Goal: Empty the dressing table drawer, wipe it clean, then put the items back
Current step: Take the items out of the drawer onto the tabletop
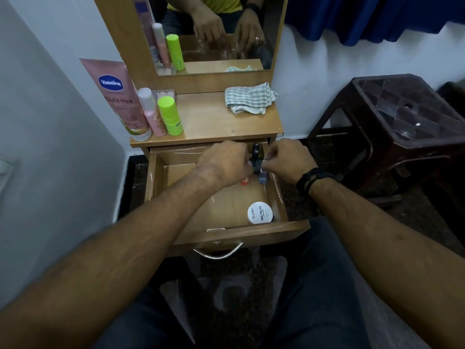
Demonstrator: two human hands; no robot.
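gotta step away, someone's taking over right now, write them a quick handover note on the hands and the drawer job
Left hand and right hand are both at the back of the open drawer, gripping small nail polish bottles.
The white nail polish tub lies at the drawer's front right.
The striped cloth lies on the tabletop, with the Vaseline tube, pink bottle and green bottle at its left.
Whether the wipe is done cannot be told.

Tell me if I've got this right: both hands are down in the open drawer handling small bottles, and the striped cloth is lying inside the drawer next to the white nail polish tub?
Not quite. The striped cloth lies on the table top beneath the mirror, not inside the drawer. The head view shows it. The rest holds: the left hand and right hand handle small bottles in the open drawer, where the white nail polish tub sits.
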